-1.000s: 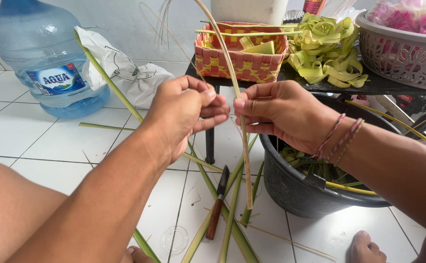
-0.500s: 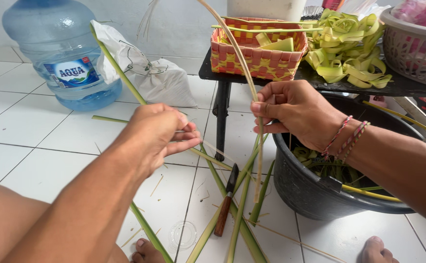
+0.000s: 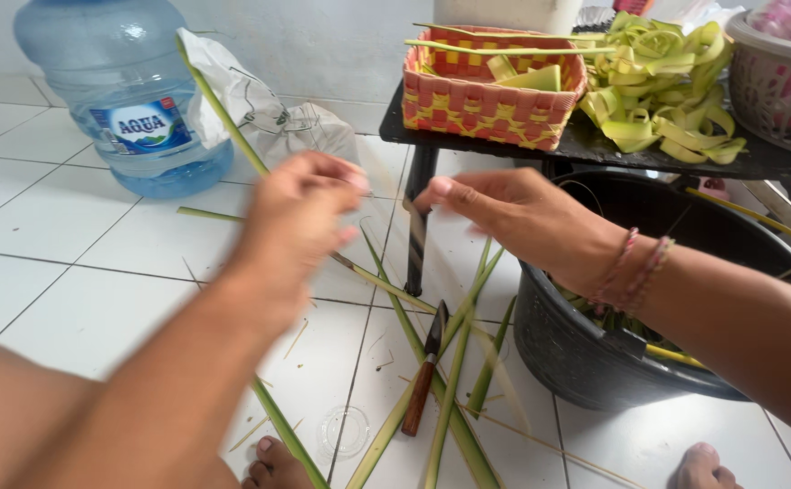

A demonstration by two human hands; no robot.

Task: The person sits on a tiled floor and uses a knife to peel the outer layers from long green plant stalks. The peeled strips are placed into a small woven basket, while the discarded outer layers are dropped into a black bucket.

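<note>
My left hand (image 3: 300,213) hovers over the white tiled floor, blurred by motion, fingers curled; I cannot make out anything in it. A long green leaf stalk (image 3: 219,109) runs diagonally behind it. My right hand (image 3: 513,213), with thread bracelets at the wrist, reaches left with its fingers stretched out and nothing visible in them. A faint pale blur of a thin strip (image 3: 504,380) shows below it. Under both hands, green leaf stalks (image 3: 454,389) and a small knife (image 3: 427,380) with a brown handle lie on the floor.
A black bucket (image 3: 586,353) of leaf scraps stands at the right. A low black table (image 3: 595,145) carries a red-and-yellow woven basket (image 3: 486,100), folded green leaf strips (image 3: 658,100) and a grey basket (image 3: 780,86). A water jug (image 3: 124,91) and white bag (image 3: 251,104) stand behind.
The pale strip that my right hand held upright no longer rises above it, and that hand's fingers have stretched out. My left hand has swung up and right, blurred by motion.
</note>
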